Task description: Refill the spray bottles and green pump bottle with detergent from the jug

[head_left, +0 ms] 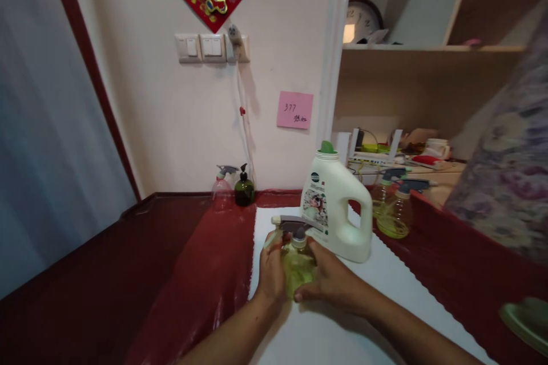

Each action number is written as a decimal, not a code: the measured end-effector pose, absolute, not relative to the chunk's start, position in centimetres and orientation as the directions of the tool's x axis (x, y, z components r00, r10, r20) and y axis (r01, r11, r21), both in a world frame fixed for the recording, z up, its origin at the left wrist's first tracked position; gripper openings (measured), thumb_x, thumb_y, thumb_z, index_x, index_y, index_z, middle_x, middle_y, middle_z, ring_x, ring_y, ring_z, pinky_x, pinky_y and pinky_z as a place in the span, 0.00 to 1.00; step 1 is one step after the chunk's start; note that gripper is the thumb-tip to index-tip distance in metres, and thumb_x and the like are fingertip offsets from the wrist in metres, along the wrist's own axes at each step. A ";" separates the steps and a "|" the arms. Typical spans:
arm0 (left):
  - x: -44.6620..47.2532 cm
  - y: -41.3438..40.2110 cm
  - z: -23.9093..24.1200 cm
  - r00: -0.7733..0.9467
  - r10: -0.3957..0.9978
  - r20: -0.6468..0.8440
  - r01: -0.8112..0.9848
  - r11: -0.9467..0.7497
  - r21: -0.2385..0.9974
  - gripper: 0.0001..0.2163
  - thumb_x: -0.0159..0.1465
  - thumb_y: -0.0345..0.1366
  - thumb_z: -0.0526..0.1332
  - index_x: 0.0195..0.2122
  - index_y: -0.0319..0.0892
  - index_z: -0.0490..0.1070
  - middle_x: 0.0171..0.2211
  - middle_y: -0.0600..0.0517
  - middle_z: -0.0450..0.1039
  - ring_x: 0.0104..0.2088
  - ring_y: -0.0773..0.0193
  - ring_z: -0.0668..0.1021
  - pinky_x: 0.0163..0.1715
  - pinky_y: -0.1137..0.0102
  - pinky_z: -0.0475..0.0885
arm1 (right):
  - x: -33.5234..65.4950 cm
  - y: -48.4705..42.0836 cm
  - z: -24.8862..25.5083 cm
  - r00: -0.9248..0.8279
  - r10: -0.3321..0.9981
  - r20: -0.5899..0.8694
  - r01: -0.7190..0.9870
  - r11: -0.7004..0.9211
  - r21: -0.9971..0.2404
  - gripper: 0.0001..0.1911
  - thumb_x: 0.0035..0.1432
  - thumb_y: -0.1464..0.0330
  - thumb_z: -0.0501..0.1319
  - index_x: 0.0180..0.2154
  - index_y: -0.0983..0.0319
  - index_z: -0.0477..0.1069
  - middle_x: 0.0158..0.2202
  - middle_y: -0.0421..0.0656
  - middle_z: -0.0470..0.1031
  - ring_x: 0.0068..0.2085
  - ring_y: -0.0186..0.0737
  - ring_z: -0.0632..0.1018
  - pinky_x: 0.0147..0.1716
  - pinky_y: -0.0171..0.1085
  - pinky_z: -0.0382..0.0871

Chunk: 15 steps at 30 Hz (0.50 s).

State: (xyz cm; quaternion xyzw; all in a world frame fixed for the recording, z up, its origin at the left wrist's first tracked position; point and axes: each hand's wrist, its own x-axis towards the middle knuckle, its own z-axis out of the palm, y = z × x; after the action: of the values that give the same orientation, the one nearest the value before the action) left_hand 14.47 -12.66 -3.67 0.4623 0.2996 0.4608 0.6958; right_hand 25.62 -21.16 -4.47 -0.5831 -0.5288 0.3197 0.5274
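Cupping a small spray bottle [298, 267] of yellow-green liquid, the left hand [270, 275] and right hand [329, 280] wrap its round body from either side; it stands upright on a white mat [342, 325], its grey trigger head [293, 224] pointing left; just behind it stands a white detergent jug [338, 205] with a green cap; two more spray bottles [396, 205] sit right of the jug, each part full; a clear sprayer [222, 188] and dark pump bottle [244, 187] stand against the wall on the red tabletop [192, 285]; a pink note [294, 109] hangs above.
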 end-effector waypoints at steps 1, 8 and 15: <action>14.4 -12.6 -3.6 0.388 0.922 0.000 -0.349 0.146 0.926 0.19 0.48 0.52 0.67 0.32 0.42 0.78 0.34 0.45 0.81 0.40 0.50 0.81 0.41 0.62 0.75 | 25.3 -21.0 -4.7 0.249 0.946 0.208 0.291 0.132 -0.948 0.47 0.35 0.67 0.78 0.58 0.60 0.63 0.57 0.51 0.73 0.58 0.57 0.74 0.60 0.55 0.67; 14.7 -10.9 -5.4 0.466 0.881 0.082 -0.322 0.082 0.943 0.22 0.55 0.55 0.65 0.40 0.42 0.78 0.41 0.45 0.81 0.44 0.50 0.81 0.45 0.60 0.74 | 25.0 -22.5 -2.8 0.310 0.879 0.362 0.342 0.252 -0.905 0.39 0.37 0.71 0.76 0.54 0.59 0.68 0.53 0.45 0.75 0.54 0.51 0.76 0.57 0.52 0.70; 14.9 -10.6 -6.6 0.488 0.861 0.144 -0.249 -0.022 0.968 0.26 0.60 0.61 0.62 0.41 0.41 0.78 0.42 0.44 0.80 0.42 0.52 0.80 0.42 0.59 0.74 | 30.1 -29.5 2.2 0.621 0.725 0.298 0.445 -0.014 -0.895 0.44 0.36 0.58 0.77 0.54 0.61 0.65 0.55 0.52 0.75 0.55 0.57 0.77 0.59 0.56 0.69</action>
State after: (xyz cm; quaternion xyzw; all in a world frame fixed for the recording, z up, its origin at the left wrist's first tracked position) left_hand 14.95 -10.58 -6.59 0.5715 0.2679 0.4293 0.6461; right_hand 30.10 -29.53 2.17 -0.7010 -0.4171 0.1237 0.5650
